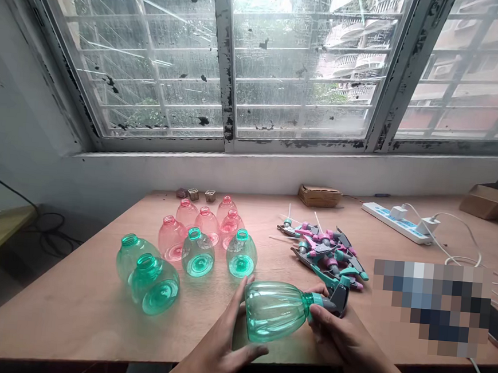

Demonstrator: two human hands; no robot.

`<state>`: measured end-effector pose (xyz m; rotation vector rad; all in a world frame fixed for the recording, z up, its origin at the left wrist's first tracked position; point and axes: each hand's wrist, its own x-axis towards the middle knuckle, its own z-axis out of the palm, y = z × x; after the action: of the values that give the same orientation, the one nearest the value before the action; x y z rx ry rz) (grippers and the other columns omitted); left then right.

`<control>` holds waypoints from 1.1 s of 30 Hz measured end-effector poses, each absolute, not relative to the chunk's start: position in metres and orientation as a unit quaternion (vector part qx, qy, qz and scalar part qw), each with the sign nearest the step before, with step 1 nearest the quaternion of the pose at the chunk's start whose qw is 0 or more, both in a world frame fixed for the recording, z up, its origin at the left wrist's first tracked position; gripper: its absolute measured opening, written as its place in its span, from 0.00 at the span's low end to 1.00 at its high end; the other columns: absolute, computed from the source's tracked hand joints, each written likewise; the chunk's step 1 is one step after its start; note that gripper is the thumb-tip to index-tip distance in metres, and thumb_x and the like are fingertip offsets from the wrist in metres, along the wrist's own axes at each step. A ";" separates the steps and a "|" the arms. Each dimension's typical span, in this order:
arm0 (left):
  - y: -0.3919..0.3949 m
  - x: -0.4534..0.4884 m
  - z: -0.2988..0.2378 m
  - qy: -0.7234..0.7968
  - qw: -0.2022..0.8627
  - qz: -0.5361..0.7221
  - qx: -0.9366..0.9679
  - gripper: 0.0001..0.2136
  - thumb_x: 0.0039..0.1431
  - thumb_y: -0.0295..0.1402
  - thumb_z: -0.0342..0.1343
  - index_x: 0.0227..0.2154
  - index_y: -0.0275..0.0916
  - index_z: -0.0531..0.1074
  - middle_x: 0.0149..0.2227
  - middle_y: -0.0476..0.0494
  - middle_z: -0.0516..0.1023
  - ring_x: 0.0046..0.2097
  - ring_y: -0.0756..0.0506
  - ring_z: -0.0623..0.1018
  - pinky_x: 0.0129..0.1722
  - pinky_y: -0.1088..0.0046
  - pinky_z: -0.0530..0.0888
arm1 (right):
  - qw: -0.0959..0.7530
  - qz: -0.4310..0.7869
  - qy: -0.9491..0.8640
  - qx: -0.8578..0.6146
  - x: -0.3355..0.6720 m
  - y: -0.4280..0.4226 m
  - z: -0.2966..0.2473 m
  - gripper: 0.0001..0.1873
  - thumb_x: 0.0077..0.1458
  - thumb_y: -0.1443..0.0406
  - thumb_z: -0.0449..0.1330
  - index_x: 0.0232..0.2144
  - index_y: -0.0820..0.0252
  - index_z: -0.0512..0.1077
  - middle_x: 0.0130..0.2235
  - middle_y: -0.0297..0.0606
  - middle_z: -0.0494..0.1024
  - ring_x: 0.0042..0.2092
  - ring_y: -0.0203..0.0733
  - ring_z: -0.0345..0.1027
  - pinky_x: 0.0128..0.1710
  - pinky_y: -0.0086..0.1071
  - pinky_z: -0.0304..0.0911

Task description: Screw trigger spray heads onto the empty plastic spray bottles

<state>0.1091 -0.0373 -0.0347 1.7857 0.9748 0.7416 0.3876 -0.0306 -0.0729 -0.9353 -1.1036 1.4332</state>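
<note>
A clear green spray bottle [274, 312] lies on its side in the air above the table's front edge, base to the left. My left hand [223, 339] cups the base end, fingers behind it and thumb below. At the neck, my right hand [332, 331] grips the collar of a grey and green trigger spray head [336, 297], which sits on the bottle mouth. Left of my hands stand green bottles without heads [200, 254] and, behind them, pink ones [207, 224]. A pile of trigger spray heads [328, 250] in pink, green and grey lies beyond my right hand.
A white power strip [397, 222] with plugs and cables lies at the right. Cardboard boxes [319, 196] stand along the back and far right. Small metallic blocks [193, 194] sit near the wall under the window. A blurred patch [431, 307] covers the right side.
</note>
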 end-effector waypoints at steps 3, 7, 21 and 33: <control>-0.037 0.108 -0.035 0.394 0.473 0.308 0.725 0.47 0.60 0.30 0.64 0.72 0.51 0.38 0.76 0.47 0.43 0.74 0.36 0.46 0.72 0.56 0.52 | 0.524 0.597 -0.464 -0.391 0.388 -0.030 -0.073 0.20 0.56 0.52 0.69 0.41 0.59 0.69 0.24 0.30 0.76 0.23 0.35 0.64 0.26 0.30 0.57; -0.037 0.107 -0.040 0.376 0.464 0.315 0.738 0.44 0.65 0.29 0.58 0.72 0.57 0.32 0.75 0.51 0.45 0.74 0.38 0.47 0.72 0.57 0.55 | 0.525 0.598 -0.460 -0.394 0.388 -0.030 -0.072 0.22 0.56 0.52 0.70 0.43 0.57 0.68 0.26 0.31 0.78 0.23 0.37 0.66 0.27 0.31 0.59; -0.037 0.108 -0.031 0.411 0.469 0.288 0.727 0.45 0.62 0.33 0.63 0.73 0.49 0.38 0.75 0.46 0.45 0.74 0.36 0.48 0.73 0.58 0.50 | 0.531 0.592 -0.461 -0.394 0.387 -0.030 -0.071 0.21 0.56 0.52 0.70 0.42 0.57 0.68 0.26 0.31 0.79 0.23 0.37 0.67 0.27 0.32 0.61; -0.036 0.108 -0.032 0.397 0.486 0.299 0.719 0.49 0.61 0.33 0.63 0.72 0.52 0.31 0.75 0.49 0.45 0.74 0.37 0.46 0.72 0.59 0.53 | 0.528 0.593 -0.461 -0.396 0.387 -0.028 -0.071 0.23 0.53 0.50 0.71 0.41 0.58 0.69 0.26 0.33 0.79 0.25 0.38 0.67 0.26 0.32 0.62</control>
<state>0.1084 -0.0364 -0.0318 1.7502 0.9666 0.7269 0.3868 -0.0281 -0.0708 -0.9451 -1.1019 1.4181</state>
